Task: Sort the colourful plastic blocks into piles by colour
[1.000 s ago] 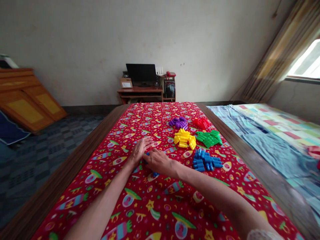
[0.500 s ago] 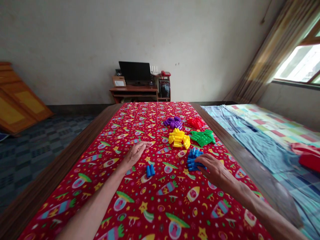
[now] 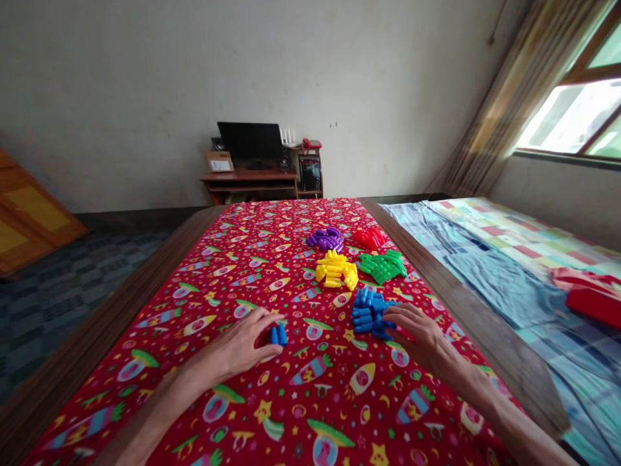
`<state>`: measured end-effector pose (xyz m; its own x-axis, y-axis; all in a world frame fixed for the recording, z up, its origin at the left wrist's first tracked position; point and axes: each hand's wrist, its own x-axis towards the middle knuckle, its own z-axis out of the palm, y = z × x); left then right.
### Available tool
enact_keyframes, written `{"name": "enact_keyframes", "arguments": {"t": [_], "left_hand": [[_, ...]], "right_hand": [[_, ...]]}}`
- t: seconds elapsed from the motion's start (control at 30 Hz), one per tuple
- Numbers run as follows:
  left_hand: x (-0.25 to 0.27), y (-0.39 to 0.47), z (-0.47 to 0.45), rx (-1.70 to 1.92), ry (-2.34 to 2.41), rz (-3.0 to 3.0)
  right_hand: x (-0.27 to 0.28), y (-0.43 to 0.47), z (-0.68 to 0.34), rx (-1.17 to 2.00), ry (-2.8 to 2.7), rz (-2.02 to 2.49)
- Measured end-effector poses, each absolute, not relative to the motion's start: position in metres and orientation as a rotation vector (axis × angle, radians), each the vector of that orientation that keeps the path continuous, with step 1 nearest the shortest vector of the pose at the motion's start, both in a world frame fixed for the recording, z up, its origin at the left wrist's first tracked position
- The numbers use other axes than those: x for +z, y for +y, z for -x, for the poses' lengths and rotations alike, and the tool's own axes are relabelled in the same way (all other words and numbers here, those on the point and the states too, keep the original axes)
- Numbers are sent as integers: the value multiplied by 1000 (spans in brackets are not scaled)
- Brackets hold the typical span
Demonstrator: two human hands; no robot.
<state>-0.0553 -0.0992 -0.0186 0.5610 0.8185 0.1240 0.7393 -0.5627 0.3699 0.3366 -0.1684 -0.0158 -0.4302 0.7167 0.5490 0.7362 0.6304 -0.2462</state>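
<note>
Two blue plastic pieces (image 3: 279,334) lie side by side on the red patterned cloth (image 3: 310,401). My left hand (image 3: 250,338) is around their left side, thumb and fingers apart; whether it touches them I cannot tell. At the right, my right hand (image 3: 412,327) rests by a pile of blue plastic pieces (image 3: 365,314), its fingers curved over the pile's right edge. Whether a piece sits between those fingers is hidden. Beyond lie piles of yellow pieces (image 3: 334,270), green pieces (image 3: 383,266), purple pieces (image 3: 326,240) and red pieces (image 3: 370,237).
The cloth covers a long dark wooden table (image 3: 504,353). To the right is a bed (image 3: 509,259) with checked bedding and a red item (image 3: 594,303). A desk with a monitor (image 3: 250,144) stands at the far wall, and a wooden cabinet (image 3: 36,207) at the left.
My left hand has come down and nearer, opening around the two blue pieces. My right hand stays at the blue pile, where pieces have shifted slightly. The view has turned a little right.
</note>
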Motion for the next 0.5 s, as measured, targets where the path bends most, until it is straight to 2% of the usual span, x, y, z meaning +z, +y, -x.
{"name": "enact_keyframes", "arguments": {"t": [0.2, 0.4, 0.5], "left_hand": [[-24, -115, 25, 610, 1104, -2557], [12, -101, -66, 844, 741, -2580], [13, -94, -110, 868, 617, -2604]], "right_hand": [[-8, -175, -344, -27, -2126, 1109], [-11, -170, -355, 7, -1928, 1270], [-18, -167, -358, 63, -1715, 1427]]}}
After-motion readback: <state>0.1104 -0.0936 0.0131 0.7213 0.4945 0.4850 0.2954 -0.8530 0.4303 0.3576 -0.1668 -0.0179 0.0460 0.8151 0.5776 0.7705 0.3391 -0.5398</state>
